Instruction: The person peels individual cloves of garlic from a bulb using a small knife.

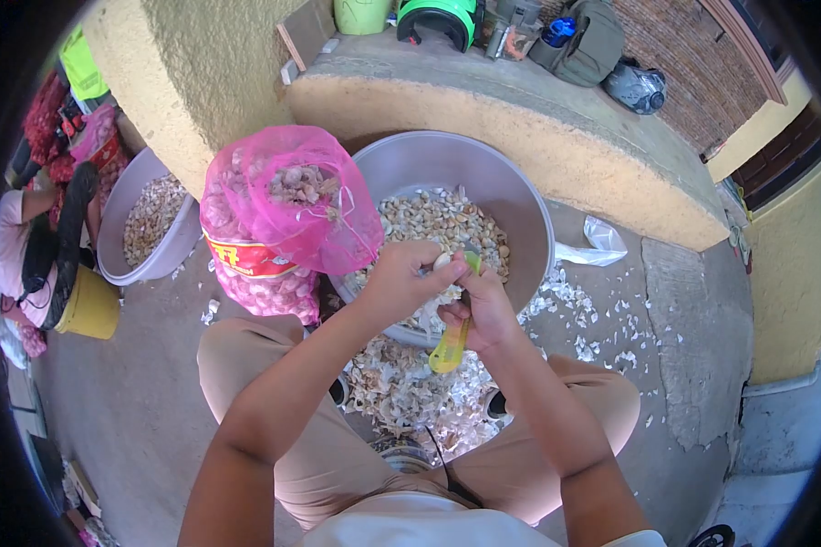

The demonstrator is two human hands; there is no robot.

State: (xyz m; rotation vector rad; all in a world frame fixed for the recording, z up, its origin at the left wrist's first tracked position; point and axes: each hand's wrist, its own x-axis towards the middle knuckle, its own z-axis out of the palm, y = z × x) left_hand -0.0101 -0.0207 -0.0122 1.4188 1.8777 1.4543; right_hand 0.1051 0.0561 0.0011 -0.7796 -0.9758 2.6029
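My left hand [405, 278] pinches a pale garlic clove [442, 262] between thumb and fingertips. Close against it, my right hand [485, 308] is wrapped round a yellow-green utility knife [450, 346], its handle end pointing down toward my lap. The knife's blade is too small to make out. Both hands are over the near side of a large grey basin [540, 205], which holds many garlic cloves [447, 219]. Left of the basin stands a pink mesh bag [287, 205] full of garlic bulbs.
Garlic skins [420, 387] are heaped between my feet and scattered to the right. A raised ledge [520, 118] behind the basin carries a green helmet [440, 20] and a backpack [590, 46]. At far left, another person [29, 242] sits by a second basin [184, 235] and a yellow bucket [89, 305].
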